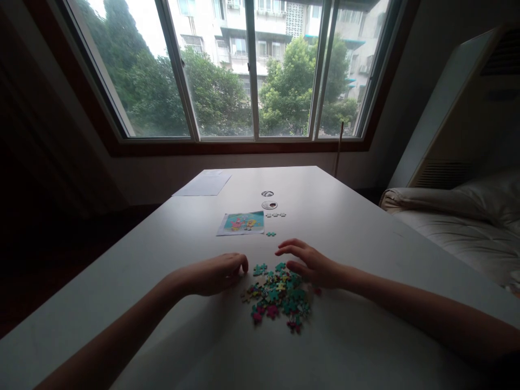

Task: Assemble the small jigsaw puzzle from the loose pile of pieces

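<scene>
A heap of small coloured jigsaw pieces (277,297) lies on the white table (345,227) in front of me. My left hand (217,272) rests on the table just left of the heap, its fingers curled under and together. My right hand (311,262) sits at the heap's upper right edge, fingers stretched out and apart, the lower ones touching the pieces. A little picture card (241,222) with cartoon figures lies beyond the heap. One loose teal piece (270,234) sits beside the card, and a short row of joined pieces (275,215) lies farther back.
A sheet of paper (203,183) lies at the far left of the table. Two small round objects (268,200) sit near the middle. A wide window runs behind. White bedding (459,216) and a white unit (467,108) stand to the right.
</scene>
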`<state>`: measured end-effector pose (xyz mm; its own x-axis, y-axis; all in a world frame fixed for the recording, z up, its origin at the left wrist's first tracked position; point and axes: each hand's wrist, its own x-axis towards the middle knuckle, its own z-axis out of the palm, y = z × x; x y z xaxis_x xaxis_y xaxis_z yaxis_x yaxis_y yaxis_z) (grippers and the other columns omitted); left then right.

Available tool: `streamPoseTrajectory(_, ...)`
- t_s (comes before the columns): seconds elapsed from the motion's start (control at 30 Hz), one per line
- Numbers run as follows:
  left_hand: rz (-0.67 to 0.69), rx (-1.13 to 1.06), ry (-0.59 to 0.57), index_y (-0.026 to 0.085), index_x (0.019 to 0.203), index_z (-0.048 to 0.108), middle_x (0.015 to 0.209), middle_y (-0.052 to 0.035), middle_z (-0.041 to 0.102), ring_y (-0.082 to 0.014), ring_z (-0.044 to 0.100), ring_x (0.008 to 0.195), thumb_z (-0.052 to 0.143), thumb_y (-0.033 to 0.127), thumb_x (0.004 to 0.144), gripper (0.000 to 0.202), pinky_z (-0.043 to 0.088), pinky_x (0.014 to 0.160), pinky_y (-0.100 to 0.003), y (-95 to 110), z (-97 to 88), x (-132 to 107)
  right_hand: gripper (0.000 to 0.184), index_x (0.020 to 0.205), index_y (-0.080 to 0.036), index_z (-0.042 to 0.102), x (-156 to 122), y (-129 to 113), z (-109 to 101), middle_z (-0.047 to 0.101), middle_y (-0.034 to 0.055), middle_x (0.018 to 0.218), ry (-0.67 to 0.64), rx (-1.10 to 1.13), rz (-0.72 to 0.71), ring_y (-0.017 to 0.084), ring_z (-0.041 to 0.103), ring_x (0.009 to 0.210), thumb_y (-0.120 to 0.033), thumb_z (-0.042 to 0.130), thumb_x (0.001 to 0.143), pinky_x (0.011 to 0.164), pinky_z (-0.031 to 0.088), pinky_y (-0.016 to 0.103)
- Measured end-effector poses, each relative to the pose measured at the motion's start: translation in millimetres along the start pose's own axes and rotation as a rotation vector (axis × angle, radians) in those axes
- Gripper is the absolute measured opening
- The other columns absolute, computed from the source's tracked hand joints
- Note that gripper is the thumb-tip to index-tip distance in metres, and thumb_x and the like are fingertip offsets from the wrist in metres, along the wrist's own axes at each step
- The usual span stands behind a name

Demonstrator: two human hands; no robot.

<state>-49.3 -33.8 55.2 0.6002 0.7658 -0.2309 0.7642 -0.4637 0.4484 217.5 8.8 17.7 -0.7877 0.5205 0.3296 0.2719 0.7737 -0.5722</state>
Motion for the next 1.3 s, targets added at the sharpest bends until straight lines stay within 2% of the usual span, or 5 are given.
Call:
streamPoseTrajectory(0.17,0.037,0.04,0.018,0.017,0.081,0.056,0.083,-0.0043,0.053,-0.0145,0.047,0.07,0.043,0.012,0.074,0.015,0.038,0.062,-0.024,-2,-1.6,2,0.024,0.106,-0.018,0.052,4,12,-3,0.049,0.0102,0.109,0.092,-0.018,-0.038,0.016,0.049,0.102,-0.029,0.043,0.086,0.087,0.041,0.033)
streamPoseTrajectory(0.33,0.097,-0.055,0.152,0.017,0.084,0.056,0.078,-0.002,0.053,-0.0122,0.045,0.067,0.045,0.022,0.079,0.013,0.039,0.061,-0.023,-5,-3.8,14,0.018,0.098,-0.018,0.057,6,14,-2,0.055,0.0084,0.099,0.131,-0.036,-0.06,0.014,0.053,0.09,-0.023,0.047,0.083,0.079,0.045,0.029)
streamPoseTrajectory(0.6,0.105,-0.751,0.377,0.013,0.077,0.05,0.066,0.0019,0.052,-0.0084,0.047,0.061,0.06,0.03,0.071,0.02,0.037,0.057,-0.021,0,13.2,62,0.015,0.09,-0.017,0.059,13,12,1,0.06,0.0051,0.084,0.221,-0.125,-0.014,0.013,0.054,0.073,-0.025,0.054,0.078,0.068,0.045,0.027)
streamPoseTrajectory(0.73,0.055,-0.941,0.431,0.013,0.077,0.05,0.065,0.0023,0.053,-0.0074,0.047,0.057,0.064,0.03,0.069,0.023,0.032,0.048,-0.018,1,25.1,79,0.013,0.083,-0.018,0.06,16,14,5,0.059,0.0034,0.076,0.308,-0.157,0.015,0.012,0.053,0.068,-0.028,0.055,0.078,0.064,0.044,0.026)
streamPoseTrajectory(1.3,0.141,-1.047,0.537,0.012,0.07,0.054,0.062,0.0013,0.058,-0.0084,0.05,0.058,0.068,0.025,0.067,0.018,0.04,0.058,-0.023,7,38.8,79,0.02,0.085,-0.019,0.058,12,19,11,0.059,0.0013,0.075,0.426,-0.189,0.0,0.01,0.051,0.062,-0.035,0.061,0.073,0.059,0.042,0.024)
